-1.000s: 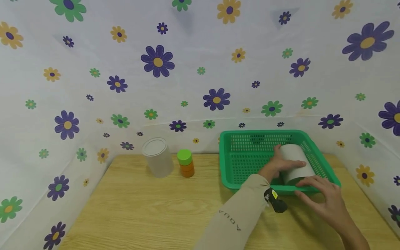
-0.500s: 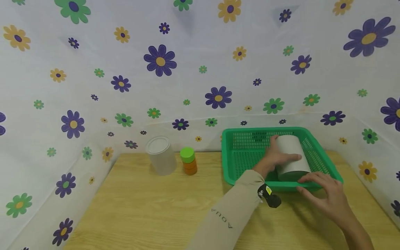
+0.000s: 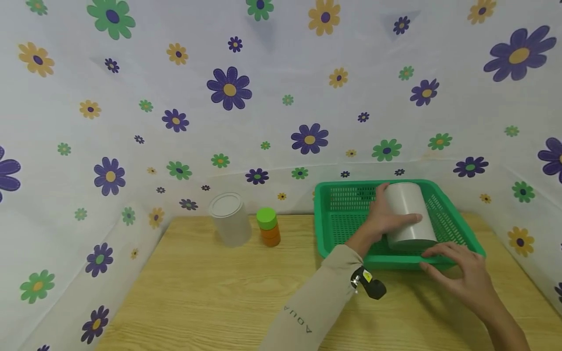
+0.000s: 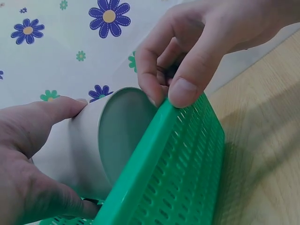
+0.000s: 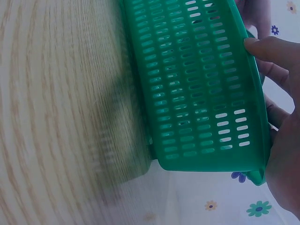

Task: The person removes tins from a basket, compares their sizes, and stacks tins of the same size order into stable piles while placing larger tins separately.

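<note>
My left hand (image 3: pixel 381 219) reaches over the front of a green plastic basket (image 3: pixel 322 229) and grips a white can (image 3: pixel 406 214) inside it. The can leans in the basket's right half, its flat grey-green end (image 4: pixel 124 131) facing the near wall in the left wrist view. The thumb lies across the can's upper side, the fingers along its left side. My right hand (image 3: pixel 463 275) pinches the basket's near rim at the right; in the left wrist view its thumb (image 4: pixel 185 89) presses outside the rim, with fingers over the inside.
A white lidded can (image 3: pixel 232 219) and a small orange jar with a green lid (image 3: pixel 269 226) stand at the back of the wooden table (image 3: pixel 210 292), left of the basket. A flower-printed white sheet (image 3: pixel 263 122) hangs behind and at both sides.
The left hand has shifted the can back and slightly left in the basket, raising its far end. The right hand has stayed at the near rim. The head view has turned slightly left.
</note>
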